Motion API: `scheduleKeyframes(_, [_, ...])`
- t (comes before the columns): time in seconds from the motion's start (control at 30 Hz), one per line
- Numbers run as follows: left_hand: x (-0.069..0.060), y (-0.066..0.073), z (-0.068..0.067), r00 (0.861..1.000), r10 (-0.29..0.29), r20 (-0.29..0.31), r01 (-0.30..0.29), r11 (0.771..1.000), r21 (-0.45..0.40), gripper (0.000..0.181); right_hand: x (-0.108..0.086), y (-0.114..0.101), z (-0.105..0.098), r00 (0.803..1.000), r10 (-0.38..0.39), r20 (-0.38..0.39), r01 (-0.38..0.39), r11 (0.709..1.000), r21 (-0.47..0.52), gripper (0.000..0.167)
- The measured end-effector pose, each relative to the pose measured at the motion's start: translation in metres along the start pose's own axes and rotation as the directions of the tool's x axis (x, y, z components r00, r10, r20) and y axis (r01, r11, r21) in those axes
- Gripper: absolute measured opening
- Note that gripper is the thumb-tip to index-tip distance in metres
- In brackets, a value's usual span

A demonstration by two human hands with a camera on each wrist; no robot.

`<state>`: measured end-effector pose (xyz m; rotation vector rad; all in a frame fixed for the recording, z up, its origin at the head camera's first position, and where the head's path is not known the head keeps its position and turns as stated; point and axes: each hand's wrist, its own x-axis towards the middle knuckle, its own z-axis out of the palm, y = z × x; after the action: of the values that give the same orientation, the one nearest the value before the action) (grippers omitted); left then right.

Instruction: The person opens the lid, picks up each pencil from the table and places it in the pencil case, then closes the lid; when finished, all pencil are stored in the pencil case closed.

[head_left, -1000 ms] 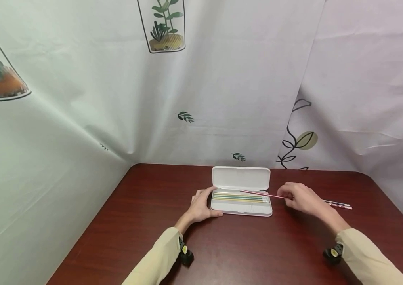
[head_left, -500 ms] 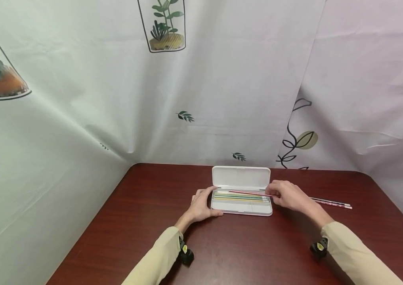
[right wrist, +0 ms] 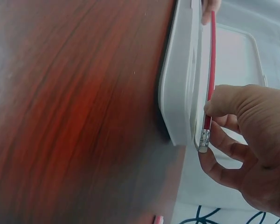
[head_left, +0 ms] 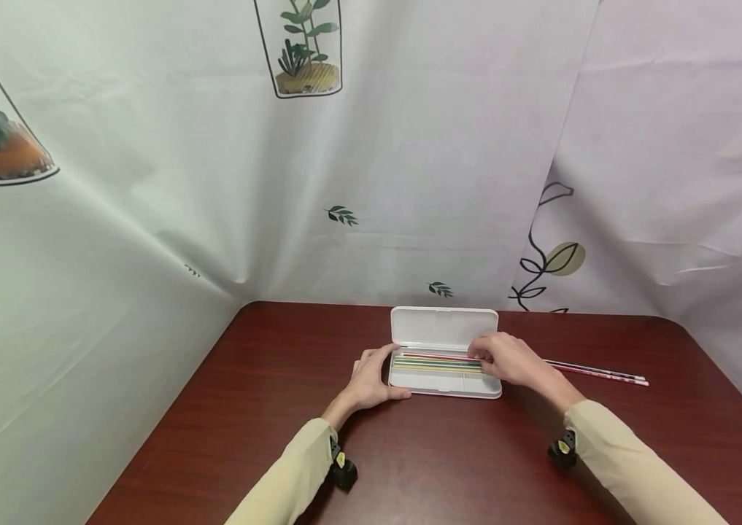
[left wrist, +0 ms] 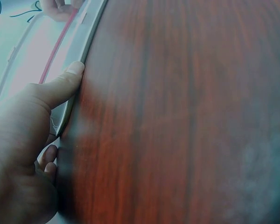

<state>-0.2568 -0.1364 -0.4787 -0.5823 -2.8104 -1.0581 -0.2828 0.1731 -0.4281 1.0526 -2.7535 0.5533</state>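
Pencil case [head_left: 433, 381], one, white, on the table, its hinged lid [head_left: 444, 328] raised along the far side; near part of the interior bare, with a small divider toward the right. Pencils in the case [head_left: 439, 367], several, green and yellow among them, laid side by side lengthwise; exact count not clear. Red pencil [right wrist: 212, 60], one, over the case interior on the lid side, roughly parallel to the others, with silver band and pale eraser [right wrist: 203, 143] at the right end; whether it touches the case floor cannot be told. Right hand [head_left: 507, 359], above the right end of the case, pinching the red pencil near its eraser end between thumb and fingers. Left hand [head_left: 371, 379], at the left end of the case, gripping it, thumb on the near rim and fingers reaching round to the far corner. Loose pencils [head_left: 597, 371], two, on the table to the right of the case, close together and slanting, one red-and-white patterned, one darker; their left ends hidden behind the right hand and wrist. Table [head_left: 449, 467], dark reddish-brown wood grain, rounded far corners. Cloth backdrop [head_left: 423, 146], pale, creased, printed with leaves and potted plants. Sleeves [head_left: 285, 470], two, pale beige, each with a small black device [head_left: 344, 474] at the wrist.
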Motion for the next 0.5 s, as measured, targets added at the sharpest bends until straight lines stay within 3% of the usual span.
scheduleKeyframes(0.5, [0.0004, -0.0014, 0.0004, 1.0, 0.017, -0.008, -0.017, 1.0, -0.001, 0.09, 0.0105, -0.0034, 0.0097, 0.999, -0.038, -0.001, 0.038, 0.999, -0.027, 0.024])
